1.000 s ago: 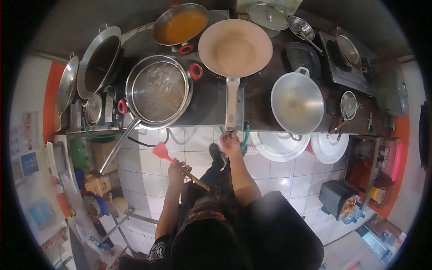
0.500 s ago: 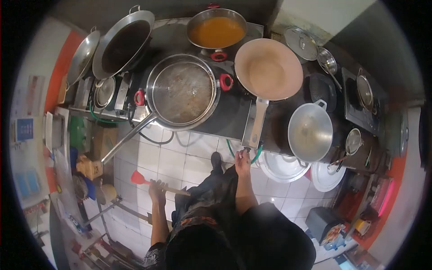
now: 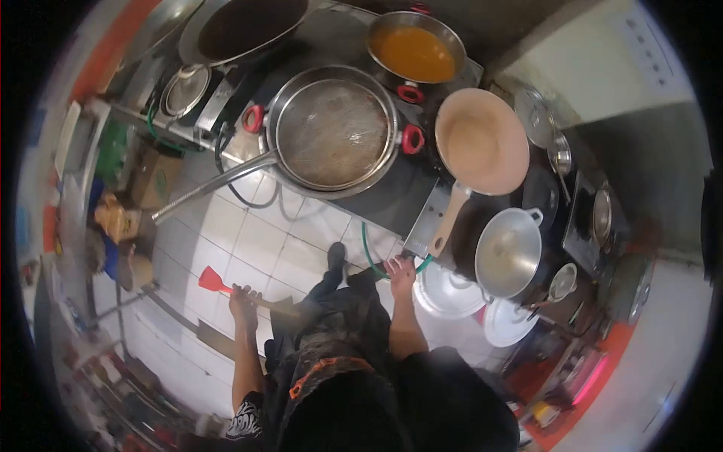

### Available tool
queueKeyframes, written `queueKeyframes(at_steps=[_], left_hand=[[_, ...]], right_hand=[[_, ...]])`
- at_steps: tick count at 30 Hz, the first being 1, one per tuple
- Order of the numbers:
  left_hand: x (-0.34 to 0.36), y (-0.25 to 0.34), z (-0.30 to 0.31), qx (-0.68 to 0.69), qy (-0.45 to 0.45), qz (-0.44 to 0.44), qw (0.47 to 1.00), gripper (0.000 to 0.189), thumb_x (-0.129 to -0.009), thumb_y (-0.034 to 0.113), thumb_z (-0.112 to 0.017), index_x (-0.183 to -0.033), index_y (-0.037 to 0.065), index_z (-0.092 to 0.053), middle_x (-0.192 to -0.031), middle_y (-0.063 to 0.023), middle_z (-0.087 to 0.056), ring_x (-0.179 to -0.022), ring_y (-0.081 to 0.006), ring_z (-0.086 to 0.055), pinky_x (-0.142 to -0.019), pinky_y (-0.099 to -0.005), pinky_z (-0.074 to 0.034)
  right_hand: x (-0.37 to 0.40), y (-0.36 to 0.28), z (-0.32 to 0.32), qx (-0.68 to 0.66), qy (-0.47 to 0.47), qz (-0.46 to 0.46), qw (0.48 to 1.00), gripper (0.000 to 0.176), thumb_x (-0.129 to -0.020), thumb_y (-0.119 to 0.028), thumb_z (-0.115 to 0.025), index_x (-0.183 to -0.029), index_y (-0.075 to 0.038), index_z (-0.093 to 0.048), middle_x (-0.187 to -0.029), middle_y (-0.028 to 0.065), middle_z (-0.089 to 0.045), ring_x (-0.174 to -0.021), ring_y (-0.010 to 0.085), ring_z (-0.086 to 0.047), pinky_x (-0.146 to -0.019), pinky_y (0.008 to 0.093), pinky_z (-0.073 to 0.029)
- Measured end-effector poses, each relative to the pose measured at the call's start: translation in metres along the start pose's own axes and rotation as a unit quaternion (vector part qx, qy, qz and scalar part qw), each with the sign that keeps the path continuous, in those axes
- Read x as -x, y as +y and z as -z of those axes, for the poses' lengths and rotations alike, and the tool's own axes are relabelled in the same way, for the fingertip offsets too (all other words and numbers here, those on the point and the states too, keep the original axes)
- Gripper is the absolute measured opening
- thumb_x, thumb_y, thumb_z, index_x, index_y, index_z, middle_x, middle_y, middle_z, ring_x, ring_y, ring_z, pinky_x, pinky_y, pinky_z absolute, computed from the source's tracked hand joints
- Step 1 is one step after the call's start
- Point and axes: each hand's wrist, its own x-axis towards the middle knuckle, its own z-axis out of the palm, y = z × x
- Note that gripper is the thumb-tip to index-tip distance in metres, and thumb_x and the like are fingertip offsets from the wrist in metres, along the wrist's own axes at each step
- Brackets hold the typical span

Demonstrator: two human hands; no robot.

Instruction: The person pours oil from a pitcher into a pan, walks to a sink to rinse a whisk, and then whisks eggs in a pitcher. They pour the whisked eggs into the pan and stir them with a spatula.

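No wording is legible in this view. A slanting row of small dark marks (image 3: pixel 648 53) on the pale upper-right wall (image 3: pixel 587 68) is too small to read; white print on the black left sleeve (image 3: pixel 245 422) and a greenish mark on the brown carton (image 3: pixel 153 184) are indistinct.

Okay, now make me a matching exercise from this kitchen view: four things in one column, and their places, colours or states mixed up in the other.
Things:
1. Spatula
2. Frying pan
3. Long-handled strainer
4. Red-handled pan at the back

Places, colours, states:
A. Set in a steel pot
B. Filled with orange liquid
C. Held in the left hand
D. Pale pink inside

Right pairs: 1-C, 2-D, 3-A, 4-B
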Motion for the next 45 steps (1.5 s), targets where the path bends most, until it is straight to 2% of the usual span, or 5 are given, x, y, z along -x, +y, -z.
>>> queueKeyframes(at_steps=[8, 22, 29, 40, 45], left_hand=[[0.019, -0.020, 0.022, 0.028, 0.062, 0.027, 0.997, 0.028, -0.096, 0.039, -0.053, -0.096, 0.012, -0.047, -0.089, -0.0051, -0.055, -0.076, -0.0176, -0.056, -0.073, -0.0400, -0.052], [0.044, -0.057, 0.079, 0.074, 0.194, 0.042, 0.977, 0.040, -0.092, 0.045, -0.058, -0.104, 0.010, -0.045, -0.097, -0.0063, -0.051, -0.084, -0.0187, -0.053, -0.082, -0.0411, -0.049], [0.027, -0.064, 0.075, 0.110, 0.158, 0.058, 0.979, 0.040, -0.094, 0.042, -0.056, -0.107, 0.006, -0.045, -0.099, -0.0094, -0.050, -0.085, -0.0213, -0.052, -0.083, -0.0408, -0.049], [-0.015, -0.045, 0.020, 0.059, 0.144, 0.035, 0.987, 0.041, -0.093, 0.043, -0.056, -0.112, 0.007, -0.051, -0.091, -0.0043, -0.053, -0.067, -0.0108, -0.045, -0.058, -0.0276, -0.040], [-0.013, -0.030, -0.015, 0.007, 0.136, 0.000, 0.991, 0.040, -0.092, 0.045, -0.055, -0.107, 0.008, -0.053, -0.085, -0.0022, -0.052, -0.051, -0.0077, -0.035, -0.044, -0.0224, -0.027]], right_hand=[[-0.058, 0.019, 0.046, -0.386, -0.148, -0.147, 0.898, 0.007, -0.085, -0.006, -0.054, -0.085, -0.002, -0.060, -0.079, 0.0065, -0.063, -0.073, 0.0166, -0.058, -0.072, 0.0251, -0.052], [-0.004, 0.039, -0.006, 0.225, 0.056, 0.192, 0.954, 0.025, -0.094, -0.021, -0.056, -0.114, -0.018, -0.041, -0.103, 0.0062, -0.053, -0.100, 0.0316, -0.055, -0.094, 0.0608, -0.049], [0.000, -0.017, -0.002, 0.243, 0.025, -0.093, 0.965, 0.051, -0.093, -0.032, -0.058, -0.134, -0.012, -0.034, -0.118, 0.0143, -0.047, -0.107, 0.0330, -0.052, -0.101, 0.0508, -0.045], [0.049, -0.119, -0.016, 0.644, -0.049, -0.180, 0.742, 0.039, -0.089, -0.034, -0.066, -0.114, -0.008, -0.052, -0.093, 0.0125, -0.064, -0.070, 0.0187, -0.066, -0.057, 0.0299, -0.053], [0.027, -0.279, -0.004, 0.703, 0.053, 0.159, 0.691, 0.026, -0.091, -0.026, -0.061, -0.106, -0.006, -0.058, -0.091, 0.0078, -0.064, -0.073, 0.0220, -0.062, -0.064, 0.0332, -0.050]])
